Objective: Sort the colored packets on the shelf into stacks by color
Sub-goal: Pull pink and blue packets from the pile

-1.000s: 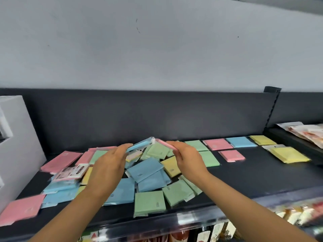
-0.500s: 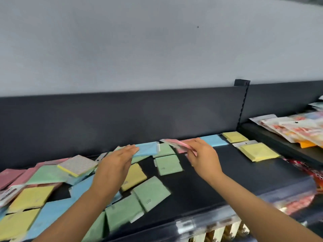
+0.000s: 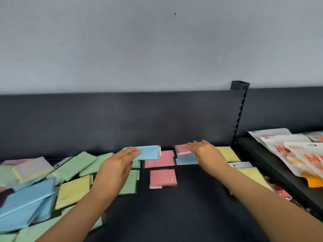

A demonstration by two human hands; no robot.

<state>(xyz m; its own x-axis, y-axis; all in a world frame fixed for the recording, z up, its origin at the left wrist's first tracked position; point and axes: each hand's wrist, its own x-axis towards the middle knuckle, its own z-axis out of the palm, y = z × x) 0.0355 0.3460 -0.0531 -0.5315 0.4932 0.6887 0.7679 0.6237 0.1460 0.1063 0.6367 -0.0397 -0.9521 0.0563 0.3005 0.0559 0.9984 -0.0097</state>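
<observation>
Pinching blue packet (image 3: 148, 152) in left hand (image 3: 117, 166) above pink stack (image 3: 162, 160), pink packet (image 3: 181, 148) in right hand (image 3: 206, 151) just right of it, over blue stack (image 3: 186, 159). Could mix colours if released here.

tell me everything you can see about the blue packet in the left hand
The blue packet is a flat, light blue rectangle in what looks like slightly glossy plastic wrap, with a pale strip along its right edge. The left hand holds it by its left end, fingers lying straight across the top; the thumb is hidden. It is nearly level, lifted near the back of the shelf, overlapping a pink packet below. Any print is too blurred to read.
</observation>
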